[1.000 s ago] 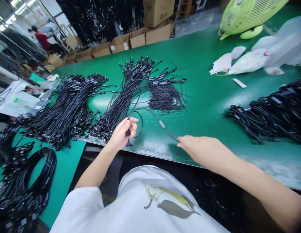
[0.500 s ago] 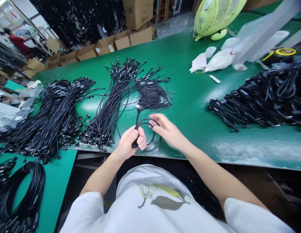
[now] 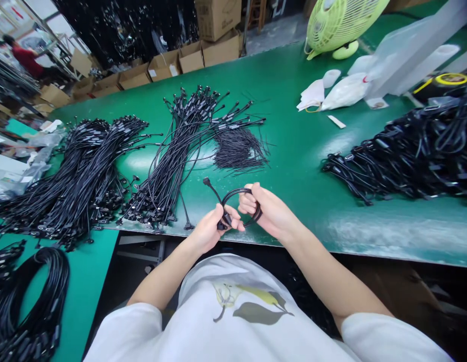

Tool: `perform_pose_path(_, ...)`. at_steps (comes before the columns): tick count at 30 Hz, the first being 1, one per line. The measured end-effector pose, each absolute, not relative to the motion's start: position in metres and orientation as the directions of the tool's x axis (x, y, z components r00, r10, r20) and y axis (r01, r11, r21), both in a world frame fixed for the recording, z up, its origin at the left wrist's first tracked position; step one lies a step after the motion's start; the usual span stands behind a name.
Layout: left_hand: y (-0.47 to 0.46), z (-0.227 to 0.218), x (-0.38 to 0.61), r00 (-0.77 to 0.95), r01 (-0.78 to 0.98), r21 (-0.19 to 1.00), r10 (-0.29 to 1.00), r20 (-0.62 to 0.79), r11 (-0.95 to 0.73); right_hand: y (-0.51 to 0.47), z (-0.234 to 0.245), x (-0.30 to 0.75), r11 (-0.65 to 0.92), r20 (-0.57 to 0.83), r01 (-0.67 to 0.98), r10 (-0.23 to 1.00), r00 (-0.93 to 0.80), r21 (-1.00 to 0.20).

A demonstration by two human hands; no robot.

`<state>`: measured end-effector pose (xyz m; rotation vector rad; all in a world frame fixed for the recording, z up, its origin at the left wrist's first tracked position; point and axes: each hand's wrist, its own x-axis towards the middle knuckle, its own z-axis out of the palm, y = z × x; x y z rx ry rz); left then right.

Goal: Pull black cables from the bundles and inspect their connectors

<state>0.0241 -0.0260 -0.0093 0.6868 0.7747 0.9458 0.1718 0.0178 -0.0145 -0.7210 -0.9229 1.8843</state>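
A black cable (image 3: 236,191) is wound into a small coil just above the table's front edge. My left hand (image 3: 214,226) pinches its left side, where both connector ends stick out, one pointing up and away. On the coil's right side my right hand (image 3: 265,208) is closed around the loops. Beyond the hands lies a heap of short thin black ties (image 3: 239,148). Left of that heap is a bundle of straight black cables (image 3: 176,156) with connectors at both ends.
A larger cable pile (image 3: 78,176) lies at the left, with a big cable coil (image 3: 56,291) on the lower table. Coiled cables (image 3: 410,151) are heaped at the right. Behind stand a green fan (image 3: 342,25), white bags (image 3: 346,93) and cardboard boxes (image 3: 163,69). A person (image 3: 25,58) sits far off.
My right hand has closed on the loops, and the coil is now smaller and tighter. The upper connector end has tipped left. Both hands have shifted slightly right.
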Motion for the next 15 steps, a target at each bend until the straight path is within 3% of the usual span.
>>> perform_pose_path(4,-0.033,-0.013,0.030,0.305,-0.435,0.813,0.913,-0.273,0.388,0.014,-0.004,0.173,-0.369,-0.138,-0.531,0.895,-0.424,-0.763)
perform_pose_path(9,-0.038,-0.019,0.031,0.354,-0.355,0.879,0.916,-0.190,0.319,0.003,0.005,0.172,-0.376,-0.121,-0.550,0.888,-0.443,-0.745)
perform_pose_path(15,-0.039,-0.029,0.019,0.443,0.103,0.981,0.875,-0.193,0.165,-0.012,-0.001,0.163,-0.257,-0.118,-0.503,0.949,-0.291,-0.826)
